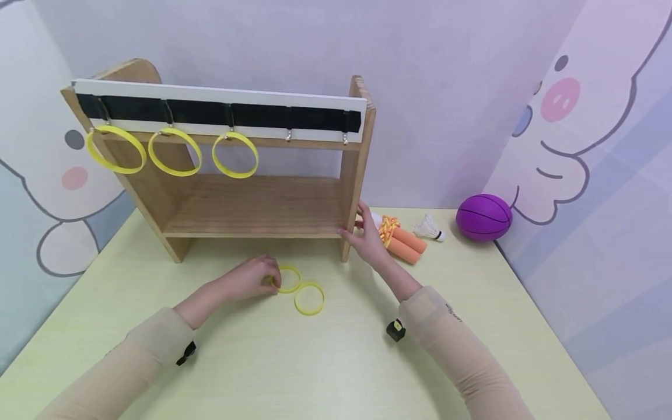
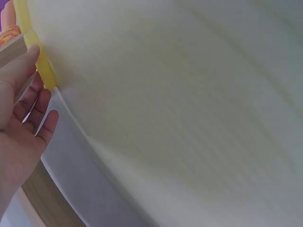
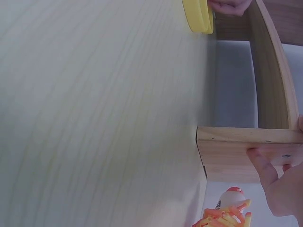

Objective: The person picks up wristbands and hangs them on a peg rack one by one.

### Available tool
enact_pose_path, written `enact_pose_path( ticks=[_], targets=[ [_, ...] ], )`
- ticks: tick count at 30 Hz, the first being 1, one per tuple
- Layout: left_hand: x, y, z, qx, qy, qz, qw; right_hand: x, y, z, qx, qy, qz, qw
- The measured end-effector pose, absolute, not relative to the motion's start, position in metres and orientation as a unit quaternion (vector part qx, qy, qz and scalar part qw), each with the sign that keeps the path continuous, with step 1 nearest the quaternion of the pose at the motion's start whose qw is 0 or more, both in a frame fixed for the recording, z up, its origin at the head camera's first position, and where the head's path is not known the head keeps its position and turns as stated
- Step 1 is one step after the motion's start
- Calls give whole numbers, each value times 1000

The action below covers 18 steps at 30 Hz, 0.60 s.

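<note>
Two thin, round yellow rings (image 1: 310, 314) on pale wood-grain table (image 1: 336, 367). Left hand (image 1: 254, 279) pinches the farther ring (image 1: 300, 279) at its left edge; right hand (image 1: 369, 239) grips brown wooden shelf's (image 1: 257, 207) right side panel.

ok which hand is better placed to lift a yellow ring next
Probably the left hand: it pinches one yellow ring, with another ring close by; the right hand holds the wooden side panel.
</note>
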<state>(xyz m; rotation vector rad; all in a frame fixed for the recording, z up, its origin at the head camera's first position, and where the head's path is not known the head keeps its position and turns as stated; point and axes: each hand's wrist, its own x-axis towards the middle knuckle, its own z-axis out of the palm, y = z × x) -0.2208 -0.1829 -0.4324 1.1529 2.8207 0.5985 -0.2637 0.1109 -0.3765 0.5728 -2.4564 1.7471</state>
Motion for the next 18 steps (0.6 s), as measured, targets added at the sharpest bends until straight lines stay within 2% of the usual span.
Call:
enact_pose_path(
  ticks=[10, 18],
  targets=[
    [-221, -182, -434, 379, 909, 175, -2, -263, 110, -378, 199, -799, 565, 50],
    [-220, -182, -425, 369, 907, 202, 15, -263, 111, -377, 195, -798, 569, 46]
  ],
)
